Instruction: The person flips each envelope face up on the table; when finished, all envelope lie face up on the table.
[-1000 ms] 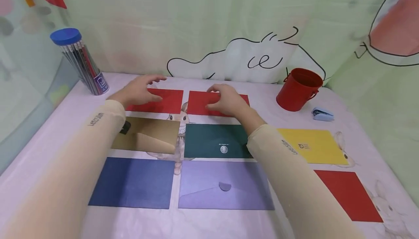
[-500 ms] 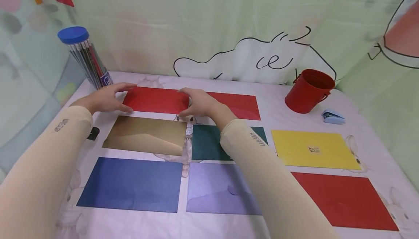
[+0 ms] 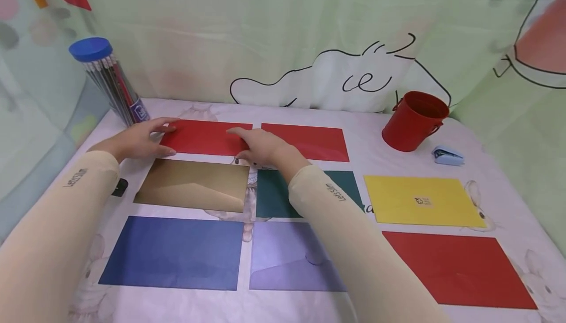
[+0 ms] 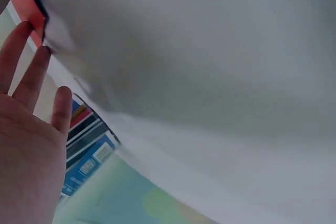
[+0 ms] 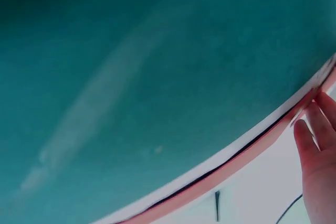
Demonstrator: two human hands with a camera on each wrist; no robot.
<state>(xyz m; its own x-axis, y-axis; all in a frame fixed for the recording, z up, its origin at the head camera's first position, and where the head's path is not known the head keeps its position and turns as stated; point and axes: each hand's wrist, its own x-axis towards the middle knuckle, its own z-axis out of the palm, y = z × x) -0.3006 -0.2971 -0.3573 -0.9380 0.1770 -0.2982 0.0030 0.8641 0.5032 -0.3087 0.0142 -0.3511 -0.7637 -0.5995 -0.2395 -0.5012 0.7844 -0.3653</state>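
In the head view, a red envelope (image 3: 203, 137) lies flat at the back left of the table. My left hand (image 3: 139, 138) is at its left end, thumb and fingers spread apart, fingertips right at the edge. At the opposite end, my right hand (image 3: 264, 147) overlaps the right edge with its fingertips. A second red envelope (image 3: 316, 142) lies just right of that hand. The left wrist view has my fingers extended against a red edge (image 4: 29, 14). In the right wrist view the fingertips meet a red strip (image 5: 252, 150) beyond the dark green envelope (image 5: 157, 87).
Nearer lie gold (image 3: 194, 185), dark blue (image 3: 172, 251) and lilac (image 3: 287, 259) envelopes. Yellow (image 3: 424, 200) and red (image 3: 460, 269) envelopes lie at right. A pencil tub (image 3: 112, 82) stands back left; a red bucket (image 3: 413, 121) and blue stapler (image 3: 447, 156) are back right.
Both hands have moved left. The right hand has left the right-hand red envelope for the right end of the left one; the left hand has shifted out to its left end.
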